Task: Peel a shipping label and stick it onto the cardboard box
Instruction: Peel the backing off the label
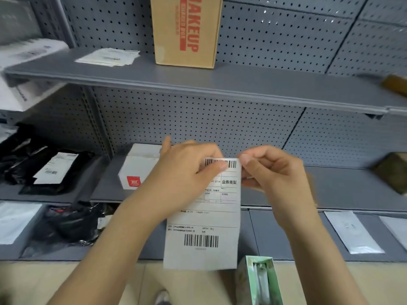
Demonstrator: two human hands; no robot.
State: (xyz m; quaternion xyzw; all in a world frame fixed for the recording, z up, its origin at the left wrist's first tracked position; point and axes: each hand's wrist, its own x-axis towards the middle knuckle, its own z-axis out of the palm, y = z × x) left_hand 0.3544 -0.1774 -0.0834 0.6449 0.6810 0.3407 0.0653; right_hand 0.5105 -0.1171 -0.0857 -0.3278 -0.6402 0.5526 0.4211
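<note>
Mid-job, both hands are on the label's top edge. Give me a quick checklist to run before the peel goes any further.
1. Left hand grips the label near its top: ok.
2. Right hand pinches the top right corner: ok.
3. Label separated from its backing: cannot tell.
4. Label hangs flat, uncreased: ok.
5. Cardboard box within sight, on the upper shelf: ok.
6. Box face clear to take the label: cannot tell; only the printed front shows.

Middle shelf (330, 186) lies bare toward three o'clock; a white box (138, 168) and black bags (55, 170) crowd nine o'clock.
</note>
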